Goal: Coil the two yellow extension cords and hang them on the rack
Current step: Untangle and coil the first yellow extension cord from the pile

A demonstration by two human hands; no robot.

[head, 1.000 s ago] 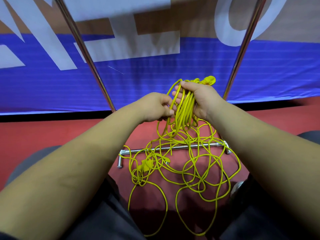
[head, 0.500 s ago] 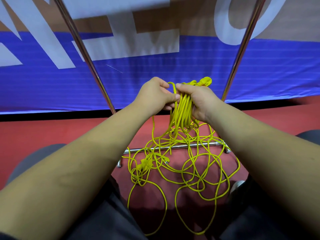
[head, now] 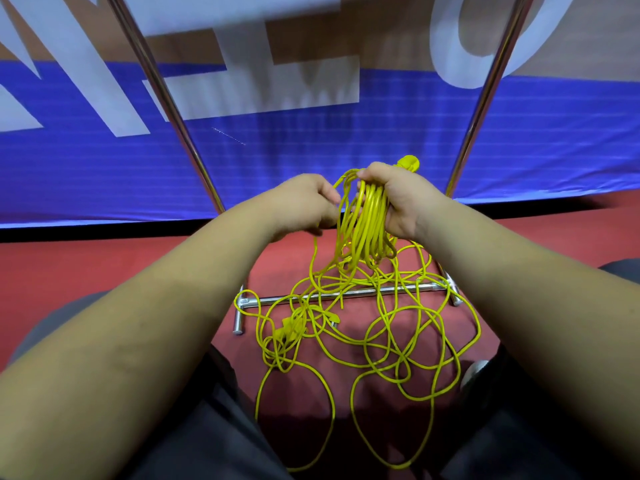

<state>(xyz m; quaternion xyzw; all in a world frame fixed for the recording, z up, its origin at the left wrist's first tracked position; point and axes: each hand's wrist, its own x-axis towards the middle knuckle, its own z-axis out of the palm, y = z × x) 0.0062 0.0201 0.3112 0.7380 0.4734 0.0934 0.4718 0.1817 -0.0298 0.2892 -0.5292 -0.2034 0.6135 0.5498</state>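
My right hand (head: pixel 398 199) grips a bundle of coiled yellow cord loops (head: pixel 369 223), with a yellow plug (head: pixel 408 163) sticking out above the fist. My left hand (head: pixel 304 206) sits just left of the bundle, its fingers curled round a strand that runs down to the floor. The rest of the yellow cord (head: pixel 363 337) lies in a loose tangle on the red floor, with plug ends (head: pixel 291 329) knotted at its left. The tangle drapes over the rack's low chrome base bar (head: pixel 346 294).
Two slanted chrome rack poles (head: pixel 166 109) (head: pixel 485 95) rise on either side of my hands. Behind them hangs a blue banner with large white letters (head: pixel 311 140). My dark-trousered knees (head: pixel 207 427) frame the cord pile on the red floor (head: pixel 69 271).
My left hand brought a strand up to the bundle, then dropped slightly down its left side. The loose pile on the floor shifted a little as cord was drawn up.
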